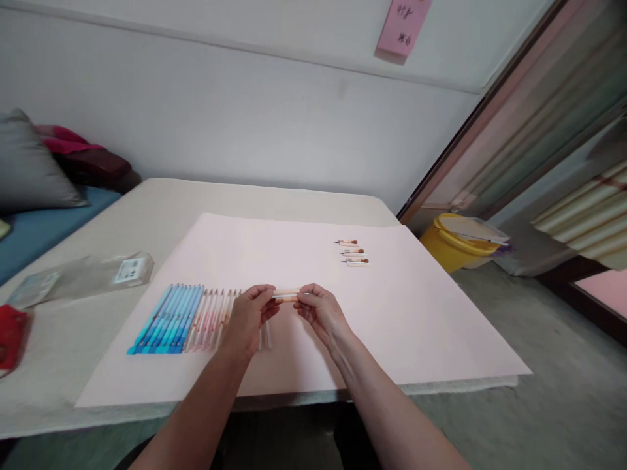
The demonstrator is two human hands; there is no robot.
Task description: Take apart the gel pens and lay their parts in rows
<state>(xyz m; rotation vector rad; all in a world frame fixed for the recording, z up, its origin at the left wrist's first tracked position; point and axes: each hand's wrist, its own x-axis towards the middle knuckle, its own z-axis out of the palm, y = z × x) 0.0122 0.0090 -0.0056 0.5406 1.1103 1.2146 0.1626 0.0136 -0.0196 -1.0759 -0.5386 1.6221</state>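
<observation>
Between my fingertips, over the near middle of the pale pink sheet, a slim pen with pale orange and white parts lies level. My left hand pinches its left end, and my right hand pinches the right end. To the left, several blue pens lie side by side. Several clear pens with pinkish parts continue that row, partly hidden behind my left hand and forearm. Farther off to the right are three short pen pieces with thin dark tips and orange-brown ends.
A clear plastic wrapper with a white label lies on the cloth-covered table, left of the sheet. A red object sits at the left edge. Beyond the table's right side stands a yellow bucket. A white wall rises behind.
</observation>
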